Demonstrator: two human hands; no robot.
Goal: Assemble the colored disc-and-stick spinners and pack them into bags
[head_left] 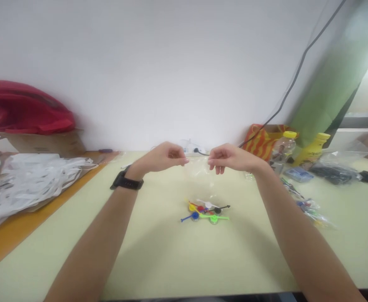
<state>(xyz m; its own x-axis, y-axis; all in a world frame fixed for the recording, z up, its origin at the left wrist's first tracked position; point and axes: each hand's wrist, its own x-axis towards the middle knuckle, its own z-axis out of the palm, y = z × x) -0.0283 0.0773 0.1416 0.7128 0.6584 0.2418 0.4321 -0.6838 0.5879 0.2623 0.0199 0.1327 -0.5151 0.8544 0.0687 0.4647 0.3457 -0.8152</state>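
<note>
The label on the clear bottle (283,153) with the yellow cap shows a printed picture, but its writing is too blurred to read, and the same goes for the yellow bottle (312,149) beside it and the small blue box (297,174) in front of them. The left hand (163,159), with a black watch (126,181) on its wrist, and the right hand (229,158) are raised over the pale green table (159,251), near each other but not touching. Each has its fingers curled in and pinched on the top edge of a clear plastic bag (199,176), which hangs between them; the film is so thin that the exact grip is hard to make out, though it looks like thumb against forefinger on both sides. The bottom of the bag rests on the table, and in it lie coloured plastic pieces (206,211): yellow, red, blue, green, white and black, some with thin stems. To the right, well apart, lie more small bags (309,209) of the same kind. On the left sit a heap of white strips (27,180) and a red bag (20,107) on a cardboard box.
</note>
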